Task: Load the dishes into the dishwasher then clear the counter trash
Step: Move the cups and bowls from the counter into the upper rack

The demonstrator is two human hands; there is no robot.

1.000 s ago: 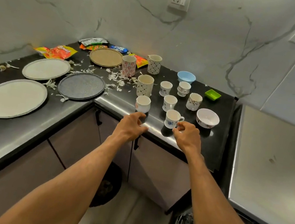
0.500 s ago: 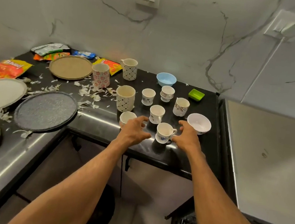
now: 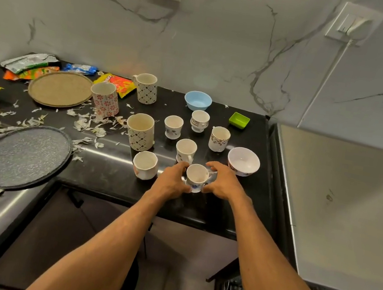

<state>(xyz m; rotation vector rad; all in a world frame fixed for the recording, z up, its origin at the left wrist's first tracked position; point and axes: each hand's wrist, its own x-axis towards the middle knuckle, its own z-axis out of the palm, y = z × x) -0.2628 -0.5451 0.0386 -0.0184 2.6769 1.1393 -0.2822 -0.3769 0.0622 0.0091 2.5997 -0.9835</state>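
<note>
ITEM: small cup point(image 3: 196, 176) on surface point(image 3: 110, 171) | HANDS: left hand point(image 3: 173, 181) and right hand point(image 3: 224, 182) clasp its sides | HANDLING: probably light, rigid, slippery, fragile | GRIP: body or handle

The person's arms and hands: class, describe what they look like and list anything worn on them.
Both arms are bare: the left forearm and right forearm show no sleeves in view. The left hand and right hand wear no gloves, and no watch, bracelet or ring is visible.
</note>
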